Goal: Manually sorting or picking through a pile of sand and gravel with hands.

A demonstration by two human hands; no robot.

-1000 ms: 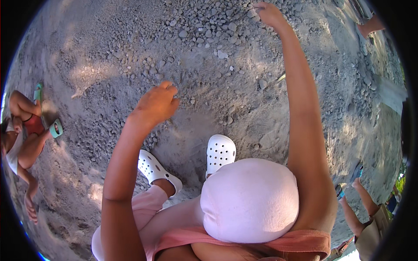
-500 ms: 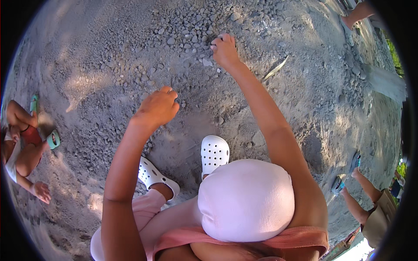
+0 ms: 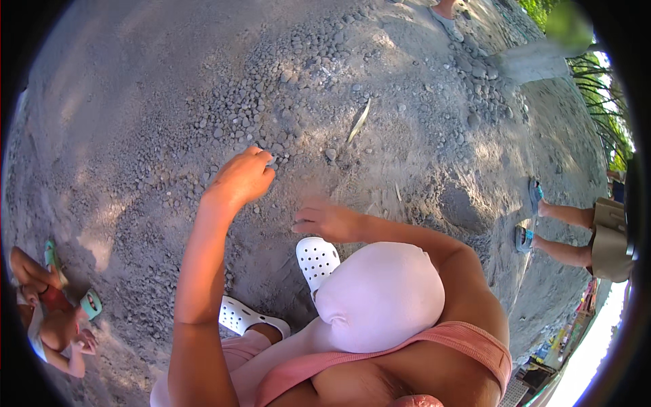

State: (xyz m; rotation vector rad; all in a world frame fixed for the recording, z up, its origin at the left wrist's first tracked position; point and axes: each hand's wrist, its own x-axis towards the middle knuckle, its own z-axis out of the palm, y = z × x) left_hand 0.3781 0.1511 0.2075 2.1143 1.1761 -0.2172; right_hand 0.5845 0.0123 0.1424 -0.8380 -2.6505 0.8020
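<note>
My left hand (image 3: 243, 178) is over the near edge of a patch of pebbles (image 3: 234, 112), its fingers curled together and pointing down. A small pale bit shows at its fingertips; I cannot tell whether it is a held stone or one on the ground. My right hand (image 3: 330, 220) hovers low over bare grey soil, just beyond the toe of a white clog (image 3: 317, 261). Its fingers stretch to the left, loosely apart and a little blurred, and no object shows in them.
A dry pale leaf (image 3: 360, 121) lies past the pebbles. A person in green sandals (image 3: 89, 304) sits at the far left. At the right stands someone in blue sandals (image 3: 523, 239). Larger stones (image 3: 478, 71) gather by a grey post base (image 3: 532, 62).
My right hand has come back from the far pebbles toward my feet, its fingers now looser. The view has shifted; my left hand stays curled, near the pebbles.
</note>
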